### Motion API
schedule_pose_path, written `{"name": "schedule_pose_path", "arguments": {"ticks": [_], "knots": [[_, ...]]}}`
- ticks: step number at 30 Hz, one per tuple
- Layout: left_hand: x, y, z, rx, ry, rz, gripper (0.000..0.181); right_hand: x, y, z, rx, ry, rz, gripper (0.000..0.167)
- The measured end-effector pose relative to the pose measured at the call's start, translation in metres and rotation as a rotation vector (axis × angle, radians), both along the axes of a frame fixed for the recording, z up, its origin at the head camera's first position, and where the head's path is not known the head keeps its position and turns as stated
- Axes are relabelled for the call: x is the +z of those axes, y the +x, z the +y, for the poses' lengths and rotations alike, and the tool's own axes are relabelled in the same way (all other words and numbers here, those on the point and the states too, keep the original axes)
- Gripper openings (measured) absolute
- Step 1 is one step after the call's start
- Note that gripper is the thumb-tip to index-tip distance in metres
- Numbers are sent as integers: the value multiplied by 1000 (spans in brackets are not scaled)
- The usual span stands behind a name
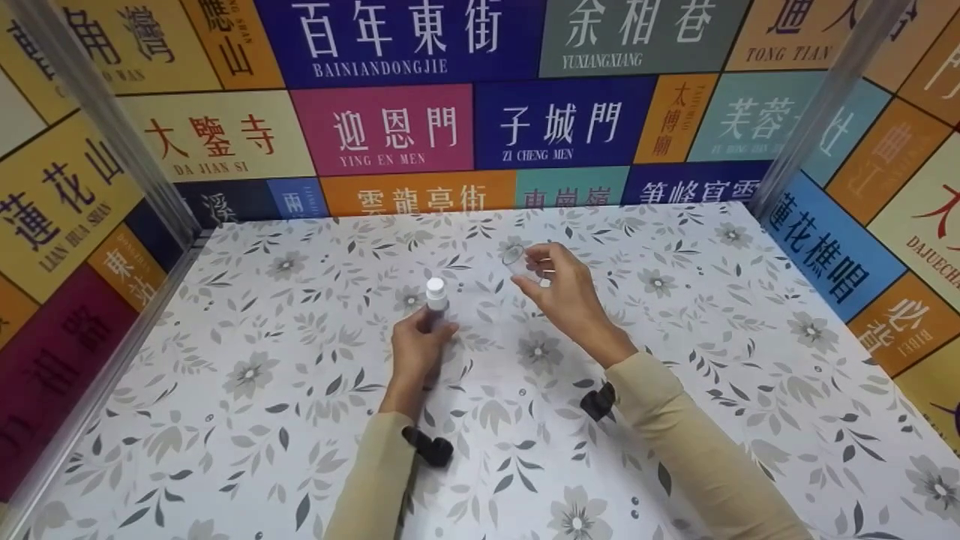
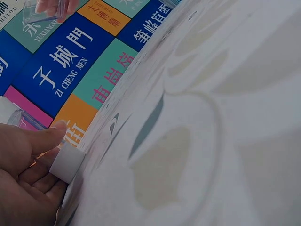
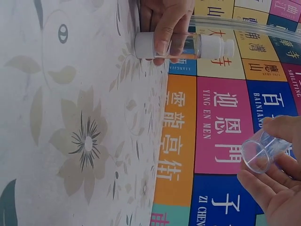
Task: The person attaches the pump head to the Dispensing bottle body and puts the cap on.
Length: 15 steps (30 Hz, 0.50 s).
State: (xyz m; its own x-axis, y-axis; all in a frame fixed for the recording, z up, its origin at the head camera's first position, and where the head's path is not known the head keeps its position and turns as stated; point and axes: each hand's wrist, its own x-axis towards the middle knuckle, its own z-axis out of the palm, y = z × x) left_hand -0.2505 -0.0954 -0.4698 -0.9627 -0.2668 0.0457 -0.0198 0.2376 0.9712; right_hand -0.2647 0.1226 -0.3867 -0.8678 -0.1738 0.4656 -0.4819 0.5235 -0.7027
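Note:
My left hand [image 1: 420, 349] grips a small clear pump bottle [image 1: 436, 300] with a white top and a white base. In the right wrist view the bottle [image 3: 188, 45] stands upright on the table, with fingers wrapped round its middle. Off to the right, my right hand [image 1: 566, 292] holds a clear, hollow plastic cap [image 1: 514, 259] between thumb and fingers, raised above the table. The rim of that cap [image 3: 256, 156] shows plainly in the right wrist view. At the top of the left wrist view the cap [image 2: 42, 12] appears partly cut off.
A white table [image 1: 315, 420] printed with grey flowers and leaves lies under both hands. Behind it and at the sides rise colourful panels [image 1: 390, 127] with Chinese lettering. Transparent corner posts [image 1: 124, 120] edge the space. Black straps with small devices [image 1: 431, 448] sit on both wrists.

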Motion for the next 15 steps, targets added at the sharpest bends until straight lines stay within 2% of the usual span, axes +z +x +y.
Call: {"name": "schedule_pose_path", "arguments": {"ticks": [6,10,15], "knots": [[0,-1,-1,1,-5,-18,46,0,-2,-5,19,26,39,39],[0,-1,-1,4,1,-41,48,0,-3,-9,27,51,23,38],[-1,-1,-1,16,-2,-33,46,2,-4,-13,50,78,0,37]]}}
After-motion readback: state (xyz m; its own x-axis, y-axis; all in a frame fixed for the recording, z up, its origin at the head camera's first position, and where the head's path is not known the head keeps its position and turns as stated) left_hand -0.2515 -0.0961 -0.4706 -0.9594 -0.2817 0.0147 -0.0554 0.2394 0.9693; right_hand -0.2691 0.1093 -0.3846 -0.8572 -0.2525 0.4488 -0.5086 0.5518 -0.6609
